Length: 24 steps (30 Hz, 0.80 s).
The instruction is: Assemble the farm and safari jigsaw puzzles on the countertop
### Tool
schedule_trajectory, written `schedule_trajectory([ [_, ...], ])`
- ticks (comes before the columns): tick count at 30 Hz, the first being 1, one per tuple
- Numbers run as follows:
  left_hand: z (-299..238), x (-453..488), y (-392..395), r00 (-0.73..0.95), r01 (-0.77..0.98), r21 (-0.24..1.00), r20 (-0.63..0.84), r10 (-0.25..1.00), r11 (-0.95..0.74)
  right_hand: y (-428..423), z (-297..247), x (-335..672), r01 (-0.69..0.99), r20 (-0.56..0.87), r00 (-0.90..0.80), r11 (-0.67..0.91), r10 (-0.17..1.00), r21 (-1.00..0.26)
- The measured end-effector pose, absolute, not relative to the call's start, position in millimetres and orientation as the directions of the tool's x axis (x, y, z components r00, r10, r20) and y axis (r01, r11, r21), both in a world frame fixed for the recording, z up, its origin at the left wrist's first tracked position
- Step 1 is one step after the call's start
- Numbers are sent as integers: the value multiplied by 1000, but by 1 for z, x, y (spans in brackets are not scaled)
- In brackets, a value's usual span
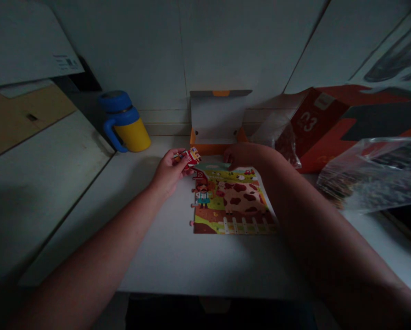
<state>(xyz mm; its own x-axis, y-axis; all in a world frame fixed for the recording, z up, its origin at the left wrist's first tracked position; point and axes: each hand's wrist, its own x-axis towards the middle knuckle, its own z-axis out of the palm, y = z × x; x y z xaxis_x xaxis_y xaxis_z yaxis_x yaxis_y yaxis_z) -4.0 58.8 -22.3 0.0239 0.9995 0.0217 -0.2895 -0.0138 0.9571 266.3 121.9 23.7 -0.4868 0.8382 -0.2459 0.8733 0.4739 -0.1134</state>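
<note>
A partly joined jigsaw puzzle [241,201] with a cow, a child and a white fence lies flat on the table, knobs showing along its left edge. Just above its upper left corner, my left hand [171,172] is closed on red and yellow puzzle pieces [191,157]; how many cannot be made out. My right hand [245,156] rests at the puzzle's top edge with its fingers bent down on or beside the green part. Its fingertips are partly hidden, so whether a piece is under them does not show. Behind both hands stands an orange box [217,119] with its lid up.
A blue and yellow jug [126,123] stands at the back left, near a white cabinet [36,160]. On the right are a red box [329,119], a clear plastic bag [377,172] with contents and a crumpled clear bag [277,135]. The white table [191,266] ends nearest me.
</note>
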Motion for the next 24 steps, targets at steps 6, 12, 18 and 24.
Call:
schedule_trajectory([
  [6, -23, -4, 59, 31, -248, 968, 48, 998, -39, 105, 40, 241, 883, -110, -456, 434, 883, -176],
  [12, -20, -2, 56, 54, -219, 975, 59, 997, -46, 90, 46, 209, 643, 33, -454, 353, 890, -680],
  [18, -18, -4, 57, 44, -248, 967, 71, 997, -58, 92, 36, 203, 583, 59, -345, 263, 937, -769],
  [24, -16, -13, 64, -46, -309, 947, 80, 996, -90, 93, 37, 208, 363, -103, -334, 27, 937, -931],
])
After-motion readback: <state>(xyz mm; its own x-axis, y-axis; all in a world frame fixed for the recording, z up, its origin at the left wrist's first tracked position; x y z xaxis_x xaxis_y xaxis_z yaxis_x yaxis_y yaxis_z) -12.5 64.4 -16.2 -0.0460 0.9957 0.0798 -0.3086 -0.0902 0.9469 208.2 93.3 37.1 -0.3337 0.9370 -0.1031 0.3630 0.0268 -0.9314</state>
